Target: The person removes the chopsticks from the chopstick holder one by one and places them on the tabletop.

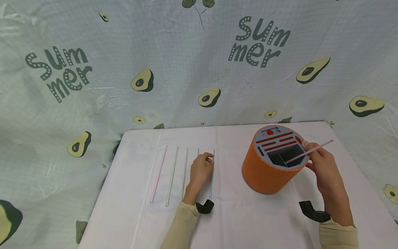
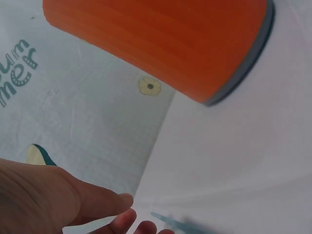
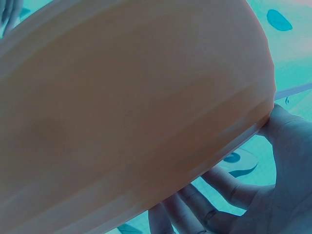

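My right hand (image 1: 323,166) grips the far right edge of an orange round desk organizer (image 1: 264,176), thumb at the rim and fingers against its side. Its grey top has red-lined slots and a dark open compartment. From that compartment a thin pink stick (image 1: 318,147) leans out to the right, passing by the thumb. My left hand (image 1: 199,171) hovers over the thin sticks on the table, fingers loosely bent, nothing between them. A blue stick (image 1: 212,173) lies just beside it; in the left wrist view a bluish stick (image 2: 178,224) shows below the fingertips, apart from them.
Left of the hand lie another pink stick (image 1: 159,174) and green sticks, one (image 1: 172,176) farther from the hand and one (image 1: 185,173) partly under the forearm. A white cloth covers the table (image 1: 124,214). Behind hangs a printed avocado curtain (image 1: 174,103).
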Demonstrator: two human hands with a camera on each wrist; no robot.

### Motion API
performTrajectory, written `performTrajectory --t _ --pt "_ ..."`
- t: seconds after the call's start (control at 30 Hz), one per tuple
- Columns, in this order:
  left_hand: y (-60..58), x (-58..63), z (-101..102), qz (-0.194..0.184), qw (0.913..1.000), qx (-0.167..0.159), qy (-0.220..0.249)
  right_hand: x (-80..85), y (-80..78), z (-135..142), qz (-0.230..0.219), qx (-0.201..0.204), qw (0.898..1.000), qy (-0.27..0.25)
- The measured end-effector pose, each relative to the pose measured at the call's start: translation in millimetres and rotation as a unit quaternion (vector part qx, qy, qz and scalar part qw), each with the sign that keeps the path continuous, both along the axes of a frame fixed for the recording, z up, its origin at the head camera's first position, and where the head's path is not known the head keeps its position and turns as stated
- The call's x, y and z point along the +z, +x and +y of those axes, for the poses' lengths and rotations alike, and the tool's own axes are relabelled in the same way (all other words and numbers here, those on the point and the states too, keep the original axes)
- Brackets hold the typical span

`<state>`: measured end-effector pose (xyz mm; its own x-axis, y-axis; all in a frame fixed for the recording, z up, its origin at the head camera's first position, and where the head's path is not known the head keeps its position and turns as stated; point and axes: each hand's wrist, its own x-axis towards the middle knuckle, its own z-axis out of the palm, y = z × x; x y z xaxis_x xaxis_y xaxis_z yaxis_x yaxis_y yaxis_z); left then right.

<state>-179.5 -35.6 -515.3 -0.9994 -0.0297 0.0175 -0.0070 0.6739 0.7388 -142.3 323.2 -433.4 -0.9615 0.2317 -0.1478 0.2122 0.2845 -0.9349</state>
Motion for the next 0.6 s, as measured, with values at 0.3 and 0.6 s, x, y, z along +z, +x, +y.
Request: performTrajectory --t 0.3,0.6 --pt "5.9 25.4 11 0.052 0.9975 -0.034 0.031 -1.5 1.3 1 0.009 0.002 1.0 0.003" --pt "16.4 56.5 24 0.114 0.9868 -0.074 0.087 0.1 1.6 1 0.005 0.005 1.0 0.01"
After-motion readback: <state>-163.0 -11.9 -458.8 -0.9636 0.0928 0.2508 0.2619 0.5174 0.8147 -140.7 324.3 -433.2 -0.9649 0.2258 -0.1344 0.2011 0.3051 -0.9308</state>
